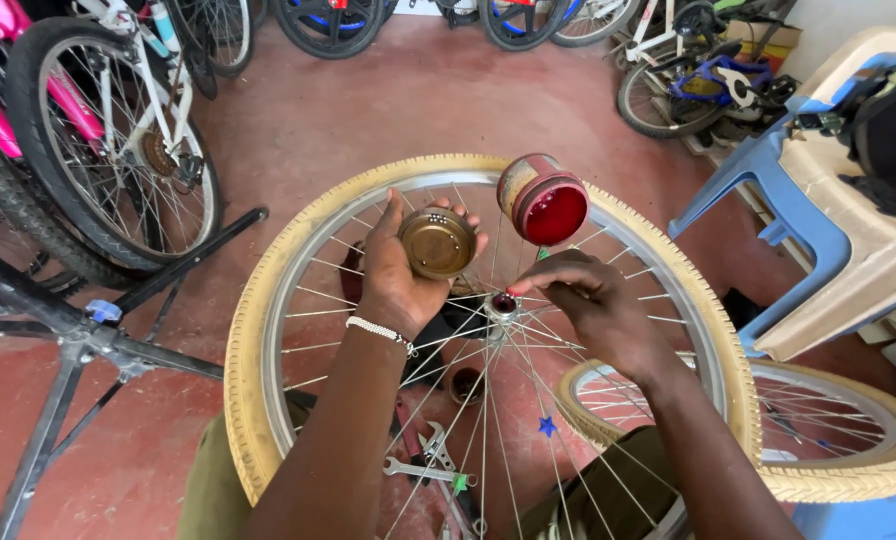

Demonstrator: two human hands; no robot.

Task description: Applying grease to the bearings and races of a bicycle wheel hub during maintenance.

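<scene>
Wrenches point(423, 462) on red floor at 6 o'clock, seen through spokes of tan-tyred wheel point(268, 300) laid across lap; second tan wheel point(848, 470) at 4 o'clock. Left hand point(398, 280) cupped round brass-coloured lid point(438, 242) at 11 o'clock of hub point(502, 303), with red-grease tin point(542, 198) at 1 o'clock just past lid, its grip not clear; right hand point(578, 295) pinched, fingertips point(524, 291) touching hub from 3 o'clock. Looks like greasing the hub bearing; next likely calls for steady fingertip work round hub opening, tin kept near.
</scene>
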